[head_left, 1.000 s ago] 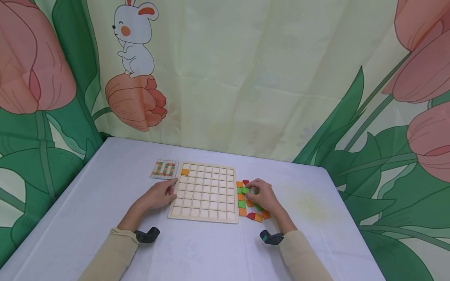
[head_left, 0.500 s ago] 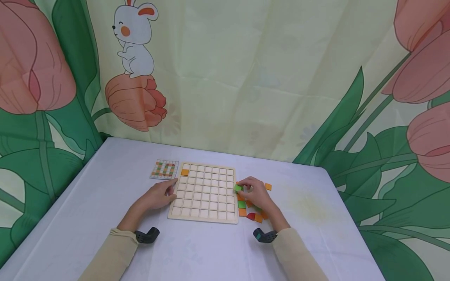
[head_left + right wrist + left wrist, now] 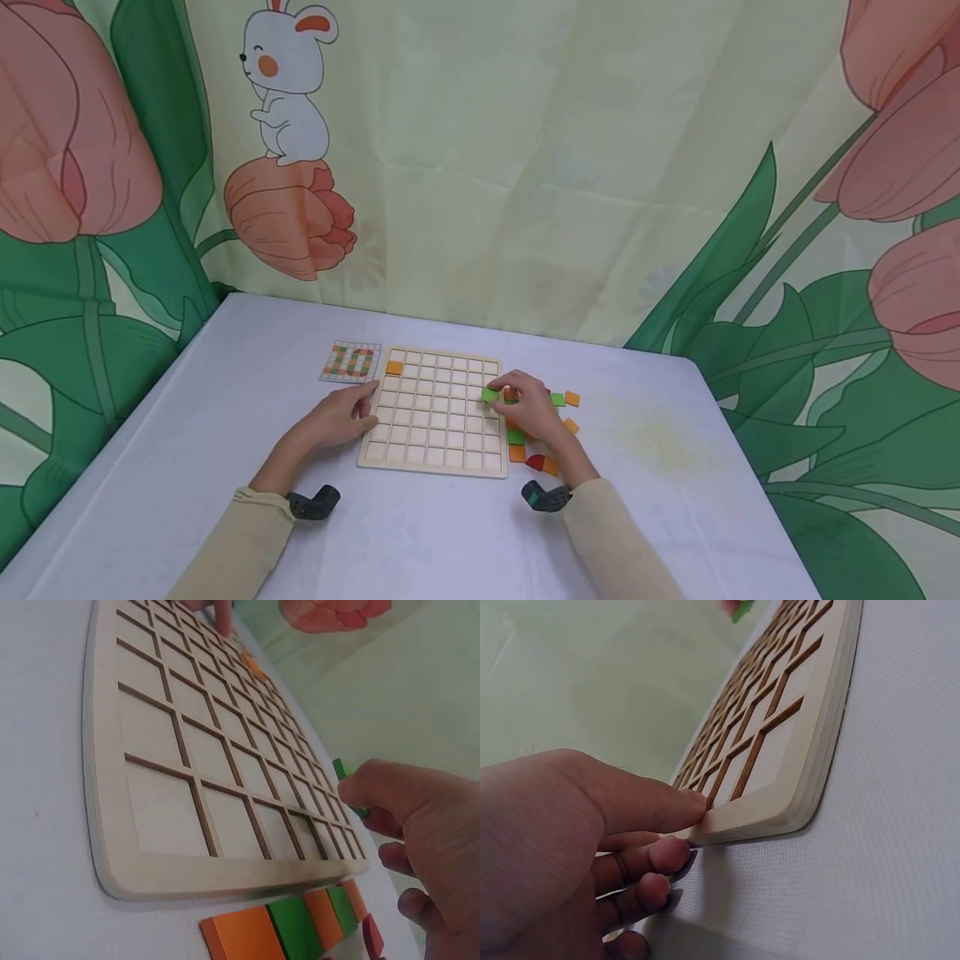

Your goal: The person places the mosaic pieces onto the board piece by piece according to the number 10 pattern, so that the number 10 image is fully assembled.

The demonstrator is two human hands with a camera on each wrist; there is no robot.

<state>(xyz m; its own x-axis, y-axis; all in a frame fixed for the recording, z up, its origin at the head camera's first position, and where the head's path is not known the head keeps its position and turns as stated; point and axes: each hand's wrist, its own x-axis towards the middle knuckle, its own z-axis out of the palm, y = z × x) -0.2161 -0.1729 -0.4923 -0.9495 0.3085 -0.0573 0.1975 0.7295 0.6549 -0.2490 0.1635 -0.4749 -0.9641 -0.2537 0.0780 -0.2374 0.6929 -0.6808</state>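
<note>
In the head view a wooden grid board [image 3: 431,470] lies on the table, with one orange square tile [image 3: 394,367] in its left column near the far end. My left hand [image 3: 339,415] rests at the board's left edge. Its thumb [image 3: 664,810] touches the rim in the left wrist view, with the other fingers loosely bent beside the board. My right hand [image 3: 531,408] pinches a green square tile [image 3: 489,394] between thumb and fingers, over the board's right side. In the right wrist view that tile is partly hidden behind the thumb [image 3: 367,784].
Orange, green and red tiles lie along the board's right side, such as a green tile [image 3: 516,437] and a red rounded piece [image 3: 535,462]; the right hand covers some. A patterned grid card [image 3: 351,361] lies left of the board. A printed curtain [image 3: 570,208] hangs behind the table.
My right hand has moved left from the loose tiles, bringing the green tile over the board's right edge. The left hand and the board have stayed in place.
</note>
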